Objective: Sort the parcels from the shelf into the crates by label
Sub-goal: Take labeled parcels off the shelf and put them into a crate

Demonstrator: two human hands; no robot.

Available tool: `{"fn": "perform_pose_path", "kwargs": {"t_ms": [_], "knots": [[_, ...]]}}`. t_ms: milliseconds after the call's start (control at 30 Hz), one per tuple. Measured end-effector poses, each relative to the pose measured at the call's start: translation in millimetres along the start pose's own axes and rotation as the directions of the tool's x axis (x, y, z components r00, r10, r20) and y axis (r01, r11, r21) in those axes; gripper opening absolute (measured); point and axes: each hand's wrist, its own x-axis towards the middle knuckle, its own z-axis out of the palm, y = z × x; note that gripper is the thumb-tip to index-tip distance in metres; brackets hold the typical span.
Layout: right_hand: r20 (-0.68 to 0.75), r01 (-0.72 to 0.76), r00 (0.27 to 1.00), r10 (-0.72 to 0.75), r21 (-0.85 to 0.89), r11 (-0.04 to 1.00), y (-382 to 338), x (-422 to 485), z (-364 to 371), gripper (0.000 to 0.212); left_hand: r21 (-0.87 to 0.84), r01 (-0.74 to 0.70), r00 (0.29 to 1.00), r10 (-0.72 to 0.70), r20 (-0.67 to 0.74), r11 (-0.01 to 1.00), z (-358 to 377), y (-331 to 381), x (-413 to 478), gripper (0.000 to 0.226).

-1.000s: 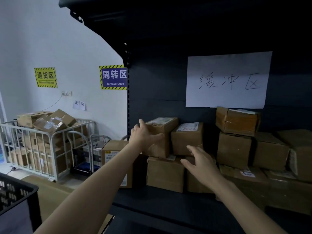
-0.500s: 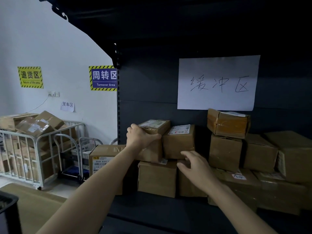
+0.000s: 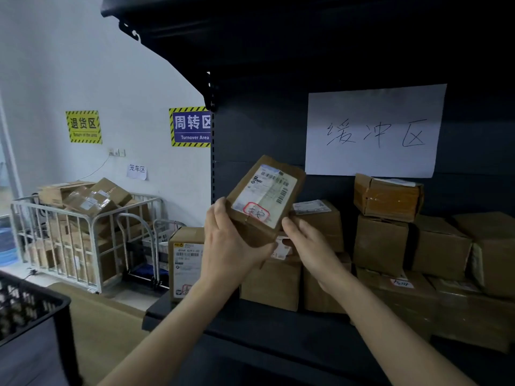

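Both hands are on one parcel (image 3: 266, 200), lifted clear of the shelf (image 3: 264, 324) and tipped so its label (image 3: 269, 190) faces you. Left hand (image 3: 231, 246) grips the near left edge, thumb up the side, fingers hidden underneath. Right hand (image 3: 312, 252) pinches the near right corner, thumb on the edge.

Parcel sits at 12 o'clock from both hands, just above them and touching both. Its long axis runs 7 to 1 o'clock, far end tilted up and away. A red-ringed mark (image 3: 256, 211) sits at the near end of the label, between your thumbs; the characters are too blurred to read.

Step looks like label check, drop not yet started. The only crate (image 3: 51, 307) in view is at 8 o'clock, low and well apart from the hands, so the left hand is the nearer one for the carry. Expect a turn left and down. Whether this crate matches the mark, can't tell.

Other boxes (image 3: 381, 243) are stacked on the shelf at 3 o'clock. Cage cart (image 3: 83, 235) full of cartons at 9 o'clock.
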Motion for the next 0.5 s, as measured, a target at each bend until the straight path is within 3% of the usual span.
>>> {"fn": "perform_pose_path", "kwargs": {"t_ms": [133,233,333,500], "knots": [[0.034,-0.006,0.999,0.004,0.073,0.997,-0.8,-9.9,2.0,0.035,-0.164,0.017,0.999,-0.01,0.04,0.986,-5.1,3.7,-31.0,0.097],[0.072,0.064,0.996,-0.06,-0.051,0.997,2.8,-23.4,-1.4,0.045,-0.374,0.163,0.986,-0.145,0.077,0.913,-9.1,-1.4,-43.3,0.07],[0.097,0.135,0.988,-0.122,-0.137,0.981,14.3,-38.3,-2.0,0.056,-0.399,0.207,0.978,-0.193,0.074,0.894,-10.2,-10.7,-52.4,0.044],[0.109,0.205,0.976,-0.19,-0.157,0.966,29.7,-65.1,-2.1,0.053,-0.433,0.228,0.973,-0.185,0.14,0.872,-8.1,-26.8,-78.9,0.039]]}}
